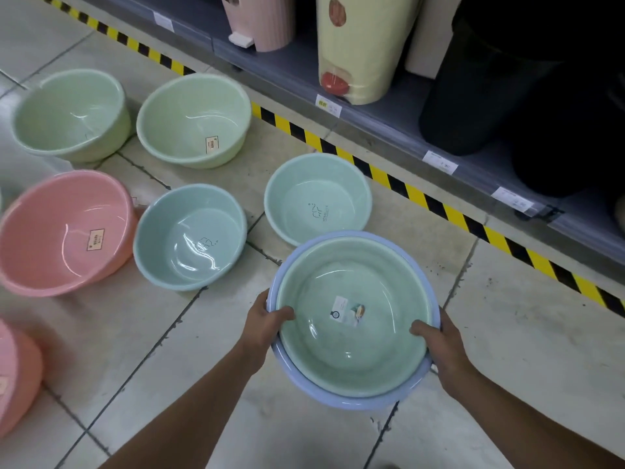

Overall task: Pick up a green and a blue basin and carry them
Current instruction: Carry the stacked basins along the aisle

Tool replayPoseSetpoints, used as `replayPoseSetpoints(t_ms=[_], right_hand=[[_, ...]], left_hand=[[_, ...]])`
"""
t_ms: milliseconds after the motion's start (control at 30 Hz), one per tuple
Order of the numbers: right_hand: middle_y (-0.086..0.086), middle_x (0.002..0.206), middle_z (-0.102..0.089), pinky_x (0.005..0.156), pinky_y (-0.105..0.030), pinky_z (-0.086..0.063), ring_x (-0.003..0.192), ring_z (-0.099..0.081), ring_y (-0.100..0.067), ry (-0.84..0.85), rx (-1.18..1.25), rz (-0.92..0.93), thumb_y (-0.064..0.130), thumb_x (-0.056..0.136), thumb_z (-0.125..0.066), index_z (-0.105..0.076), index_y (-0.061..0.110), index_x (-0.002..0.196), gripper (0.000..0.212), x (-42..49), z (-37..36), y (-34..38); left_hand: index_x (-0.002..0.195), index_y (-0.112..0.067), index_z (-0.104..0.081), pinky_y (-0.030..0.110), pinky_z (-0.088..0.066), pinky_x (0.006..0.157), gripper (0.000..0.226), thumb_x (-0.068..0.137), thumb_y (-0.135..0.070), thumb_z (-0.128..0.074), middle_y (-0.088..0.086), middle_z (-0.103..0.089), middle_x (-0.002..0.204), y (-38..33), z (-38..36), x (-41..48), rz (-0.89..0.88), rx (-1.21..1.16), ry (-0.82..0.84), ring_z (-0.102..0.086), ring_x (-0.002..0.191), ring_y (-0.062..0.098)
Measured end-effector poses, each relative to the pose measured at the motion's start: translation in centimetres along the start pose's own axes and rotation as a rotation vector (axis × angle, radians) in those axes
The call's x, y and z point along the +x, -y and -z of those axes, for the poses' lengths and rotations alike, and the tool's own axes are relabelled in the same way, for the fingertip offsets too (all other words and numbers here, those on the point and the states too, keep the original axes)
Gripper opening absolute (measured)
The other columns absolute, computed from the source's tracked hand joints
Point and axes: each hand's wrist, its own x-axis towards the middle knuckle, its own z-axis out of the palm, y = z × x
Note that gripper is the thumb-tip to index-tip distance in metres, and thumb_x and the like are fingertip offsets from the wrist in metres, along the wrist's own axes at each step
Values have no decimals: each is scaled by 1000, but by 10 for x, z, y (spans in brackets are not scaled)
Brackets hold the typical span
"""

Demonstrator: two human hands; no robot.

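Observation:
A green basin (351, 292) with a label stuck inside is nested in a slightly larger blue basin (338, 399), of which only the rim shows around it. The pair is held off the tiled floor in front of me. My left hand (267, 319) grips the left rims, thumb hooked inside the green basin. My right hand (439, 346) grips the right rims the same way.
On the floor lie two pale green basins (72, 113) (192, 120), two teal basins (191, 236) (316, 198) and pink basins (64, 231) at the left. A low shelf (399, 116) with bins and yellow-black hazard tape (419, 194) runs along the right.

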Motion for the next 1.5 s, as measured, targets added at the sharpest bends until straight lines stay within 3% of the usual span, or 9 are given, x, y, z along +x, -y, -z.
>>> replayPoseSetpoints(t_ms=[267, 400, 500, 733, 833, 967, 1133, 1333, 1500], right_hand=[[1, 108, -73, 71, -35, -54, 96, -68, -20, 125, -127, 93, -1, 85, -65, -64, 28, 121, 46, -25, -3, 143], [-2, 110, -73, 71, -35, -53, 97, -68, -22, 149, -185, 116, 3, 82, -67, -64, 25, 124, 47, -28, -12, 199], [1, 109, -73, 67, -32, -52, 97, -68, -21, 167, -193, 108, 13, 71, -68, -64, 26, 123, 54, -24, -27, 238], [3, 105, -72, 66, -31, -52, 92, -68, -20, 172, -228, 79, 6, 70, -68, -62, 27, 121, 56, 18, -84, 295], [1, 105, -71, 65, -30, -51, 90, -67, -19, 187, -247, 87, -4, 82, -64, -62, 27, 119, 49, 40, -105, 310], [-3, 106, -72, 72, -35, -54, 92, -68, -25, 193, -279, 69, 0, 79, -65, -63, 35, 107, 45, 74, -127, 324], [-7, 109, -70, 69, -35, -52, 93, -66, -27, 217, -348, 41, -3, 82, -62, -61, 23, 121, 46, 126, -148, 330], [-2, 108, -70, 78, -39, -54, 96, -66, -25, 312, -468, 57, -3, 80, -64, -62, 30, 114, 47, 193, -169, 327], [4, 101, -68, 66, -31, -50, 89, -64, -16, 414, -535, 84, -8, 84, -59, -59, 29, 113, 47, 235, -184, 326]], left_hand=[[118, -18, -68, 52, -60, 88, 59, 60, -13, -71, 11, -76, 110, -97, -5, -42, -52, -104, -80, -73, 100, 33], [111, -20, -70, 41, -60, 78, 53, 59, -9, -69, 9, -79, 102, -139, -10, -52, -41, -168, -127, -74, 94, 31], [113, -20, -68, 45, -60, 82, 56, 58, -10, -69, 9, -77, 105, -170, -8, -46, -30, -205, -144, -73, 96, 32], [119, -15, -63, 48, -59, 86, 63, 57, -10, -68, 14, -75, 109, -218, 12, 11, -6, -232, -191, -71, 99, 36], [119, -17, -62, 46, -60, 85, 64, 56, -9, -68, 11, -74, 109, -229, 17, 33, 20, -278, -209, -71, 99, 34], [119, -22, -63, 51, -59, 90, 63, 57, -9, -68, 8, -75, 109, -241, 21, 60, 44, -293, -224, -71, 100, 32], [117, -24, -61, 50, -59, 89, 63, 56, -9, -67, 8, -73, 108, -246, 16, 94, 72, -342, -281, -71, 98, 32], [118, -23, -57, 52, -60, 85, 63, 57, -9, -65, 10, -71, 110, -227, -1, 136, 98, -410, -393, -70, 99, 33], [121, -24, -57, 47, -61, 80, 66, 58, -9, -64, 9, -71, 111, -203, -22, 160, 116, -501, -475, -70, 99, 33]])
